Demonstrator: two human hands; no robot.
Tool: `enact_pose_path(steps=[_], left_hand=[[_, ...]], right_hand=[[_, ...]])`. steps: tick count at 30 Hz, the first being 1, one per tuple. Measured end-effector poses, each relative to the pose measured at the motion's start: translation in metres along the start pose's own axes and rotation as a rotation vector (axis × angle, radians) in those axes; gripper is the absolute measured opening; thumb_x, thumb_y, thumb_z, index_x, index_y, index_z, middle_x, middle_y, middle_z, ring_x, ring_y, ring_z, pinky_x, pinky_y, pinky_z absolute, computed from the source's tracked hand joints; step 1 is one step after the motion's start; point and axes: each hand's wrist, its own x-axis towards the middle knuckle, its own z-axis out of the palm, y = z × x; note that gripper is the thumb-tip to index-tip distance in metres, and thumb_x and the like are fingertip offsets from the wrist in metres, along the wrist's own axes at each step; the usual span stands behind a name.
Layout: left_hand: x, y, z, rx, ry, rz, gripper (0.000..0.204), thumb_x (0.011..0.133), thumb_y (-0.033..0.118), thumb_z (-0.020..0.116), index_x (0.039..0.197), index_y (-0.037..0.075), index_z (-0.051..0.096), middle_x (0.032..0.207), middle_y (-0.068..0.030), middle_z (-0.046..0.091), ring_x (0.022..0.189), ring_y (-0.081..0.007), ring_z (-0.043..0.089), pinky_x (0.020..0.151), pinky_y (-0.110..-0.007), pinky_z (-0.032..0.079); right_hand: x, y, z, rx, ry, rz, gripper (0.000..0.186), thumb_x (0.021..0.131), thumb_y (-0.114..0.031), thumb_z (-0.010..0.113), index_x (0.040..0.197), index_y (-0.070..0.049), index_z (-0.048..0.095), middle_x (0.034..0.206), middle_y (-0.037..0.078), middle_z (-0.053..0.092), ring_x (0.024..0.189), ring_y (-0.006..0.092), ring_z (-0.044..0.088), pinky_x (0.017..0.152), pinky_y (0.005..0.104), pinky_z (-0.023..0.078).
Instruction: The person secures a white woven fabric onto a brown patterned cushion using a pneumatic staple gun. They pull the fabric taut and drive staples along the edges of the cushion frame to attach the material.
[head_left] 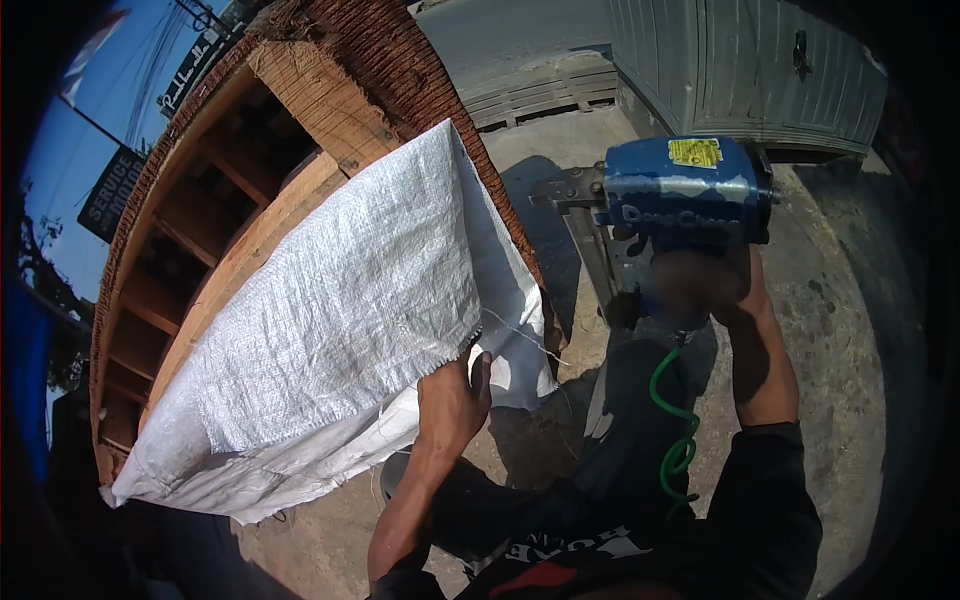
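A white woven plastic sheet (345,290) is draped over a wooden furniture frame (310,95), whose rim is wrapped in brown textured fabric. The sheet's lower part hangs loose, with frayed threads at its edge. My left hand (450,400) grips that edge; the thumb shows, while the other fingers are mostly hidden by the sheet. To the right, my right hand (715,285) is wrapped round the handle of a blue pneumatic nail gun (685,190), held in the air apart from the frame. Its nose points left, toward the frame. A green coiled air hose (665,400) hangs from the handle.
The frame has open slatted bays (190,230) on its left side. Behind it lie a low slatted concrete ledge (540,90) and a grey metal gate (740,70). Concrete ground (800,340) spreads to the right. Signs, wires and sky are at the upper left.
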Motion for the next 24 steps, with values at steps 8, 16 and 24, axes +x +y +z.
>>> enact_pose_path(steps=[8, 16, 24], left_hand=[[0.042, -0.077, -0.116, 0.467, 0.188, 0.451, 0.053, 0.093, 0.017, 0.066, 0.141, -0.001, 0.053, 0.131, -0.0259, 0.061, 0.122, -0.0424, 0.059, 0.109, -0.051, 0.043], [0.120, -0.038, -0.254, 0.299, 0.248, 0.521, 0.052, 0.091, 0.017, 0.068, 0.139, 0.000, 0.056, 0.132, -0.0240, 0.061, 0.121, -0.0385, 0.061, 0.107, -0.048, 0.046], [0.169, 0.003, -0.319, 0.026, 0.316, 0.597, 0.052, 0.089, 0.018, 0.070, 0.137, 0.002, 0.058, 0.132, -0.0221, 0.062, 0.119, -0.0346, 0.063, 0.105, -0.046, 0.049]], right_hand=[[0.060, 0.023, -0.003, -1.405, -0.332, -0.913, 0.061, 0.065, -0.014, 0.082, 0.122, -0.005, 0.064, 0.079, 0.013, 0.072, 0.067, 0.0330, 0.072, 0.057, 0.0428, 0.058], [0.091, 0.042, 0.015, -1.543, -0.344, -1.001, 0.052, 0.076, -0.015, 0.071, 0.127, -0.011, 0.062, 0.076, 0.009, 0.070, 0.064, 0.0351, 0.070, 0.055, 0.0464, 0.056], [0.093, 0.034, 0.016, -1.655, -0.373, -0.813, 0.051, 0.076, -0.015, 0.072, 0.126, -0.012, 0.061, 0.083, 0.011, 0.071, 0.069, 0.0357, 0.071, 0.061, 0.0479, 0.057]])
